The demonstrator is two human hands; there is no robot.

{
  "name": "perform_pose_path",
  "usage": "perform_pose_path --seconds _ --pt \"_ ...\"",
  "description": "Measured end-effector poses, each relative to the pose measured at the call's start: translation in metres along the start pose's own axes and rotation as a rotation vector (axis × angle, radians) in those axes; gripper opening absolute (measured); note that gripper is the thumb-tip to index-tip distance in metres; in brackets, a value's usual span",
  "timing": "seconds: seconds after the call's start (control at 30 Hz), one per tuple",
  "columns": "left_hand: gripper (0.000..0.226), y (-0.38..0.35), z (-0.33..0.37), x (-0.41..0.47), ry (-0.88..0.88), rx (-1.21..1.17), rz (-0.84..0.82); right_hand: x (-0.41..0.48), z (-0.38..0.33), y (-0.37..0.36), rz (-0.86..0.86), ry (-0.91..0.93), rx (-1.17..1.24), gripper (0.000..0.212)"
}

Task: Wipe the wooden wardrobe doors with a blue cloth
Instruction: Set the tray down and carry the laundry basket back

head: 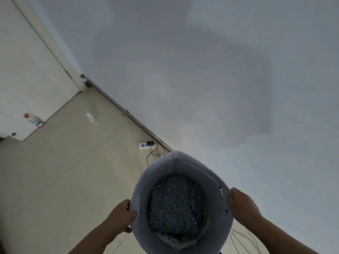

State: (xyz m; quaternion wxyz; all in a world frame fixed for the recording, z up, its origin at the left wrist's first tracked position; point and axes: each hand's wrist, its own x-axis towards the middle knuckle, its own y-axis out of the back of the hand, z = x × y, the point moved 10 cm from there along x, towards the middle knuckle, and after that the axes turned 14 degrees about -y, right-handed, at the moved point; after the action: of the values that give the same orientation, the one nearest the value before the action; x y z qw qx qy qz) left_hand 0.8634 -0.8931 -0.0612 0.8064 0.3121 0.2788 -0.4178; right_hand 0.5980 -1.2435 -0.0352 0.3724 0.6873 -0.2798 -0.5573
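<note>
Gripping one grey fabric hat with a dotted mesh lining, the two hands were clamped on opposite sides of its rim. The left hand had its thumb over the edge and its fingers curled underneath. The right hand pinched the side beside a small dark tag. Both forearms reached forward.

Two clear plastic bottles stood on the beige tiled floor well beyond the left hand: one red-capped bottle and one white-capped bottle. One white power strip lay just beyond the hat, beside the pale grey wall.

Where the blue cloth was could not be told.
</note>
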Motion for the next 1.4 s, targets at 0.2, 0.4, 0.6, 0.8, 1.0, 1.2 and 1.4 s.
perform_pose_path --seconds 0.2,0.4,0.6,0.8,1.0,1.2,1.4 --pt "0.028 0.03 -0.05 -0.047 0.09 -0.253 0.267 -0.001 -0.059 0.022 -0.002 0.15 -0.092 0.027" --pt "0.026 0.022 -0.103 -0.097 0.237 -0.448 0.464 0.012 -0.136 0.006 -0.061 0.38 -0.245 0.027" --pt "0.027 -0.025 -0.128 -0.171 0.312 -0.548 0.688 -0.014 -0.236 -0.016 -0.146 0.727 -0.337 0.028" --pt "0.027 -0.094 -0.162 -0.265 0.372 -0.773 0.93 -0.111 -0.298 -0.058 -0.234 1.06 -0.457 0.026" --pt "0.047 -0.193 -0.218 -0.358 0.497 -1.05 1.18 -0.232 -0.303 -0.132 -0.261 1.3 -0.635 0.032" --pt "0.029 -0.306 -0.284 -0.425 0.562 -1.265 1.352 -0.347 -0.268 -0.216 -0.291 1.508 -0.779 0.034" --pt "0.032 -0.376 -0.322 -0.474 0.565 -1.393 1.444 -0.45 -0.222 -0.283 -0.27 1.671 -0.945 0.032"
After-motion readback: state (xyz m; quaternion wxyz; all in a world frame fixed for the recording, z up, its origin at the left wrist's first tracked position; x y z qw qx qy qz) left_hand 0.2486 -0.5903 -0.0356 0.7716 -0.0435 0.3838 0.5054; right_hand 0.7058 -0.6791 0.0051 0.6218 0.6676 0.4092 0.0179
